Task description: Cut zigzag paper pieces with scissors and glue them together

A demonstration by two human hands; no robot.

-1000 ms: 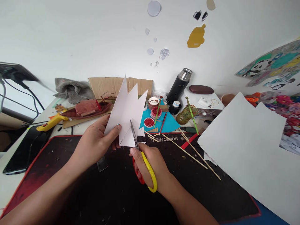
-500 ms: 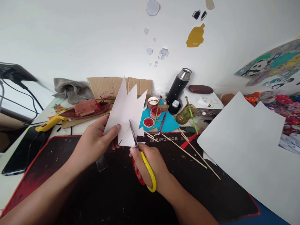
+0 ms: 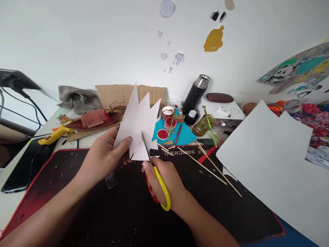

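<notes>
Your left hand [image 3: 102, 157] is pinched shut on the jagged white paper [image 3: 137, 120], thumb on the near face and fingers behind, at its lower left edge. The paper stands almost upright above the black mat [image 3: 77, 192], its three points rising away from that pinch. Your right hand [image 3: 164, 181] is closed through the loops of the scissors [image 3: 147, 150]. The upper blade lies across the paper just right of your left thumb, tip pointing up and away from your right fist. The lower blade is hidden behind the sheet, so you cannot tell how far apart the blades stand.

To cut well here, hold the paper taut close to the blade line, so that the sheet does not flex ahead of the tip. Feed the paper into the throat of the blades rather than snipping with the tips. Turn the paper with your left wrist and let the scissors stay level. Mind your left fingertips behind the sheet, since they sit near the blade path. The loose flap just above your right thumb may sag; support it.
</notes>
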